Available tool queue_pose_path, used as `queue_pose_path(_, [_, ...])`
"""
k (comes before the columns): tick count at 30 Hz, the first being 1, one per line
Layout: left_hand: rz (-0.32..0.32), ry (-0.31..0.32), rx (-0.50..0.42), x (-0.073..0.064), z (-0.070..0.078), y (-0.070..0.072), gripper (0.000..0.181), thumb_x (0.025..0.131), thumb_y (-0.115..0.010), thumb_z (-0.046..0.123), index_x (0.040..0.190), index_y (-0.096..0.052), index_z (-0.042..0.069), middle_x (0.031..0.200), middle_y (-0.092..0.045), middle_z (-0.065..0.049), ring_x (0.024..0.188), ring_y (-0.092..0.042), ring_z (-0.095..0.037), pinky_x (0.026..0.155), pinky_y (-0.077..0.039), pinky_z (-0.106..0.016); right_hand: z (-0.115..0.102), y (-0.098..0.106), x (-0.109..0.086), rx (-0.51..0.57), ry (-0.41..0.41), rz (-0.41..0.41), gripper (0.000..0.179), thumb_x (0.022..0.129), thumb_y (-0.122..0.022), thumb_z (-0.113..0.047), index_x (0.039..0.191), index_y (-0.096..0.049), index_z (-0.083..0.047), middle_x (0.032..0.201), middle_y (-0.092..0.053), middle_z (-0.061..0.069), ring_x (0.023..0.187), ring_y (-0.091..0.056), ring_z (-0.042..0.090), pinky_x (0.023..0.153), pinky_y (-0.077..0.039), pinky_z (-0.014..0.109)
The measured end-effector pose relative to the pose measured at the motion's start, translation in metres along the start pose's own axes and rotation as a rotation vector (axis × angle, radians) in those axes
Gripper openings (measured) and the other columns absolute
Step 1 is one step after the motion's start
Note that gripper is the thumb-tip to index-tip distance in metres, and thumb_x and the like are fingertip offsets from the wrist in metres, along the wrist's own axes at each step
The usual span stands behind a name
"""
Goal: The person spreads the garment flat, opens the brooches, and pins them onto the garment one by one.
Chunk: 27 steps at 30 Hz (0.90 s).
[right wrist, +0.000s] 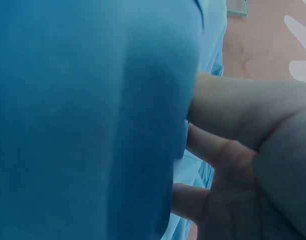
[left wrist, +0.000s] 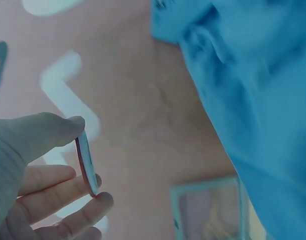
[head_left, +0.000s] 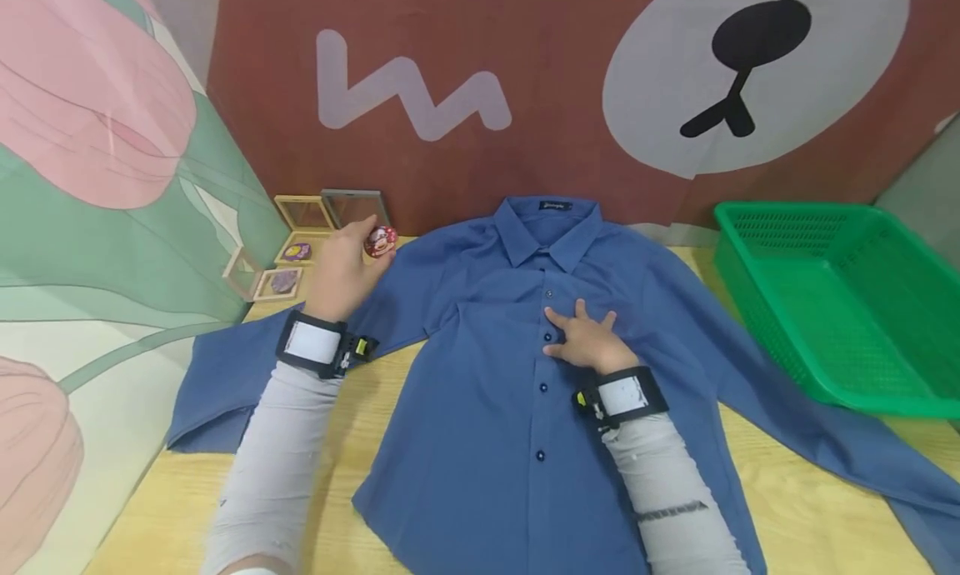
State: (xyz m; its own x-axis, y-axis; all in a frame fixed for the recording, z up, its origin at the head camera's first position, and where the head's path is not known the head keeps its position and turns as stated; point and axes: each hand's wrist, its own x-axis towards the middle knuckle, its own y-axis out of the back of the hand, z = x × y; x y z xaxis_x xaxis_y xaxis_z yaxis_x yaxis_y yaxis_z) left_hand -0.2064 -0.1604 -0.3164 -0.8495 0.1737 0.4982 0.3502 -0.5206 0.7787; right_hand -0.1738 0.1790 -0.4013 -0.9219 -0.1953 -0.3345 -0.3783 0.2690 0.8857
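Note:
My left hand point(head_left: 341, 271) pinches a round red badge point(head_left: 381, 241) with a cartoon picture, held up above the shirt's sleeve at the left. In the left wrist view the thin badge point(left wrist: 86, 165) is edge-on between thumb and fingertips. A blue button-up shirt point(head_left: 472, 400) lies spread out, front up, with its collar toward the wall. On its chest, beside the button placket, rests my right hand point(head_left: 592, 342) with fingers spread. Blue cloth fills much of the right wrist view and hides some of that hand's fingertips point(right wrist: 190, 200).
Small open display cases stand at the back left; one point(head_left: 300, 217) has a purple-and-yellow badge point(head_left: 297, 252) in its lower half. Another holds a greyish purple piece point(head_left: 283, 282). A green plastic basket point(head_left: 765, 325) is at the right, by the shirt's sleeve.

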Motion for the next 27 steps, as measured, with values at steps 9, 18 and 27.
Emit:
queue_pose_path(9, [0.001,-0.089,-0.054,-0.007,0.050,-0.008,0.060,0.088,-0.075,0.018,0.138,-0.054,-0.005,0.133,-0.062,-0.024,0.119,-0.059,-0.040,0.103,-0.046,-0.050,0.000,0.003,0.002,0.023,0.004,0.001,0.072,0.098,-0.061,-0.034,0.157,-0.027,-0.012,0.157,-0.003,0.040,0.148,-0.007,0.055,0.113,0.004,0.076])
queue_pose_path(18, [0.005,-0.188,-0.084,-0.017,0.091,-0.020,0.054,0.087,-0.076,0.018,0.134,-0.059,-0.002,0.130,-0.064,-0.018,0.114,-0.062,-0.034,0.097,-0.051,-0.045,0.005,0.002,0.001,0.039,0.014,-0.016,0.071,0.097,-0.062,-0.035,0.156,-0.029,-0.012,0.157,-0.004,0.041,0.147,-0.006,0.057,0.112,0.004,0.076])
queue_pose_path(27, [-0.039,-0.246,-0.097,-0.034,0.132,-0.023,0.055,0.087,-0.077,0.020,0.136,-0.059,0.003,0.133,-0.064,-0.013,0.118,-0.061,-0.027,0.095,-0.056,-0.038,0.004,0.002,0.001,0.039,0.006,-0.016,0.070,0.098,-0.061,-0.036,0.156,-0.031,-0.011,0.157,-0.005,0.041,0.144,-0.003,0.061,0.112,0.002,0.077])
